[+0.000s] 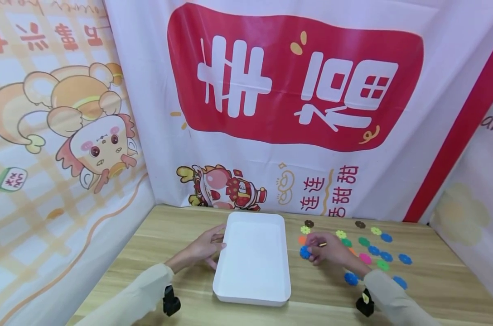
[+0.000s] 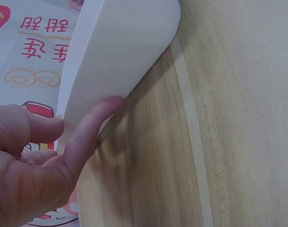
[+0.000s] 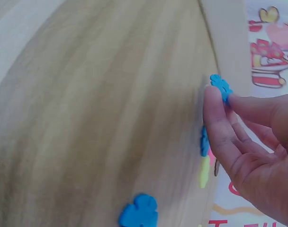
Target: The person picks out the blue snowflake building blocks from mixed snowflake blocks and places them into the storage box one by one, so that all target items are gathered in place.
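A white rectangular tray (image 1: 252, 258) lies on the wooden table in front of me. At its left side is my left hand (image 1: 203, 246), holding the side wall, with one fingertip at the rim and another low on the outer wall (image 2: 120, 52). To the right of the tray, my right hand (image 1: 326, 249) pinches a blue flower-shaped plastic disc (image 1: 305, 252) between thumb and finger. The right wrist view shows this blue disc (image 3: 220, 88) edge-on at the fingertips. A small yellow sliver shows by the right hand, its nature unclear.
Several flower-shaped discs in various colours spread over the table's right part, including a pink disc (image 1: 365, 258), a green disc (image 1: 383, 264) and a brown disc (image 1: 360, 224). Printed cloth (image 1: 287, 181) hangs along the table's back edge, with more cloth at both sides.
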`<state>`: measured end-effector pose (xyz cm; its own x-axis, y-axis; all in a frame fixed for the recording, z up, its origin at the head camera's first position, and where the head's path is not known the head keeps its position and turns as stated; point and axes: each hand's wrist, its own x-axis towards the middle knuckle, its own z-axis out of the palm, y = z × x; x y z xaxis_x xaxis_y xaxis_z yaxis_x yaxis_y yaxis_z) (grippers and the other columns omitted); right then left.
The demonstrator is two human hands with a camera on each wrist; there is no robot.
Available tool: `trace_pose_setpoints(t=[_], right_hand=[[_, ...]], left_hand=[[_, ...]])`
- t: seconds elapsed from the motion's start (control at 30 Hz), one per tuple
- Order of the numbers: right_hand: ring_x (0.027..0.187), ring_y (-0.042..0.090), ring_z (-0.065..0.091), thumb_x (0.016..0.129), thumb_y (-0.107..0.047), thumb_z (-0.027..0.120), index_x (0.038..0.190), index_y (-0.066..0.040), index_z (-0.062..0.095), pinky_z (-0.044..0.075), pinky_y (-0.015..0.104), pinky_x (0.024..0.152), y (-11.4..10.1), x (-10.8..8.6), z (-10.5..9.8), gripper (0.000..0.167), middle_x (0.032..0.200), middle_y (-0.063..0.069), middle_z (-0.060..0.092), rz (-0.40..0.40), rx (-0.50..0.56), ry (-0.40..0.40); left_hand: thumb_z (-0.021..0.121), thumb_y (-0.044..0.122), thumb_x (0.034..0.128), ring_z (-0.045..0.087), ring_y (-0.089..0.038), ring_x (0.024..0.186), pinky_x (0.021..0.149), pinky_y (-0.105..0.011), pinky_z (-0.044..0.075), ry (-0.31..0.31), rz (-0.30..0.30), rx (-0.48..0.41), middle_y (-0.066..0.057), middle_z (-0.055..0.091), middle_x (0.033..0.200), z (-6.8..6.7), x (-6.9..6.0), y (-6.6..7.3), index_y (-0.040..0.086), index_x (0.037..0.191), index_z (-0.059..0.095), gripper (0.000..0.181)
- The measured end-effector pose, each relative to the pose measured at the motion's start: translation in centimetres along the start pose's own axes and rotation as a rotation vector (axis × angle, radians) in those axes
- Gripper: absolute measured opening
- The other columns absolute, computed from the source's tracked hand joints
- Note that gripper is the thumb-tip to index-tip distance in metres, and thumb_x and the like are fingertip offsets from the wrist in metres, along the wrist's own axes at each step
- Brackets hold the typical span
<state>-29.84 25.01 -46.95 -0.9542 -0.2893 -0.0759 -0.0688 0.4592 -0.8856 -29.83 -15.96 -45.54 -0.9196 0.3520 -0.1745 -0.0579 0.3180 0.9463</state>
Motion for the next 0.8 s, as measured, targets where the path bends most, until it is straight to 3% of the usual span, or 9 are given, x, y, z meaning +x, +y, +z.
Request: trace_pose_setpoints(t=[0.1, 0.23, 0.43, 0.57, 0.67, 0.8], right_hand=[[0.080, 0.026, 0.074, 0.098, 0.004, 0.064, 0.119, 0.009, 0.067, 0.070, 0.044, 0.071, -0.2, 0.0, -0.7, 0.022, 0.101, 0.020, 0.070, 0.006, 0.036, -0.004], [0.087, 0.028, 0.074, 0.100, -0.003, 0.066, 0.123, 0.008, 0.067, 0.070, 0.045, 0.078, -1.1, 0.2, -1.4, 0.025, 0.102, 0.016, 0.073, 0.044, 0.090, 0.013], [0.100, 0.031, 0.075, 0.104, -0.011, 0.064, 0.130, 0.010, 0.062, 0.067, 0.048, 0.091, -2.5, 1.0, -1.7, 0.034, 0.112, 0.015, 0.076, 0.051, 0.188, 0.033], [0.097, 0.024, 0.077, 0.103, -0.012, 0.067, 0.128, 0.009, 0.064, 0.067, 0.041, 0.090, -3.4, 2.0, -1.4, 0.033, 0.109, 0.014, 0.078, 0.068, 0.270, 0.027], [0.094, 0.019, 0.078, 0.099, -0.013, 0.073, 0.122, 0.001, 0.069, 0.067, 0.038, 0.091, -4.1, 3.2, -1.0, 0.027, 0.104, 0.009, 0.080, 0.147, 0.346, 0.008], [0.097, 0.021, 0.077, 0.099, -0.011, 0.073, 0.120, 0.002, 0.069, 0.066, 0.041, 0.096, -5.5, 4.7, 0.3, 0.026, 0.107, 0.012, 0.078, 0.169, 0.365, -0.015]], left_hand=[[0.057, -0.001, 0.1035, 0.060, -0.014, 0.064, 0.058, -0.046, 0.068, 0.003, -0.009, -0.009, -0.035, 0.032, 0.162, 0.0, 0.0, 0.1, 0.006, 0.167, 0.017, 0.075], [0.058, -0.002, 0.1015, 0.075, -0.033, 0.092, 0.059, -0.046, 0.068, 0.003, -0.011, -0.027, -0.036, 0.032, 0.161, 0.3, 0.2, 0.2, 0.004, 0.167, 0.019, 0.076], [0.060, -0.004, 0.0994, 0.072, -0.040, 0.109, 0.060, -0.047, 0.068, -0.010, -0.005, -0.057, -0.037, 0.035, 0.160, 0.9, 0.5, 0.0, 0.001, 0.165, 0.020, 0.077], [0.062, -0.003, 0.0996, 0.073, -0.040, 0.107, 0.059, -0.046, 0.068, -0.021, -0.030, -0.057, -0.036, 0.035, 0.160, 0.7, 0.5, 0.2, 0.002, 0.166, 0.020, 0.078], [0.064, -0.002, 0.0996, 0.073, -0.040, 0.105, 0.058, -0.044, 0.068, -0.034, -0.052, -0.032, -0.034, 0.037, 0.160, 0.5, 0.7, 0.5, 0.003, 0.166, 0.021, 0.079], [0.066, -0.002, 0.0990, 0.072, -0.039, 0.109, 0.058, -0.043, 0.068, -0.034, -0.083, -0.001, -0.032, 0.042, 0.158, 0.4, 1.0, 1.1, 0.005, 0.165, 0.025, 0.078]])
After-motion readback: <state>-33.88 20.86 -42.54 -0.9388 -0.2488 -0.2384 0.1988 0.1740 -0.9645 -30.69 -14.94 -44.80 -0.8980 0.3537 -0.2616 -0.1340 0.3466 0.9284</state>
